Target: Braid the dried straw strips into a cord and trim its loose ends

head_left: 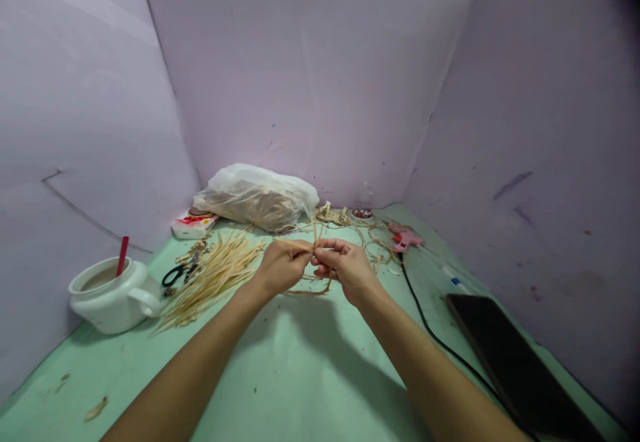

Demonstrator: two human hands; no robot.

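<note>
With the straw pile [213, 281] at nine o'clock largely unused, the left hand [281, 267] and right hand [345, 265] each pinched the straw strands [315, 242] mid-table, the weaving seemingly just begun.

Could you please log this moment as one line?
left hand: pinching thin tan straw strips | right hand: pinching same strips | left of hands: loose pile of straw sticks, white ceramic pot

Straw bundle [213, 281] lies left of the hands, scissors [176, 274] and cup [114, 293] farther left, bag [257, 197] behind.
</note>
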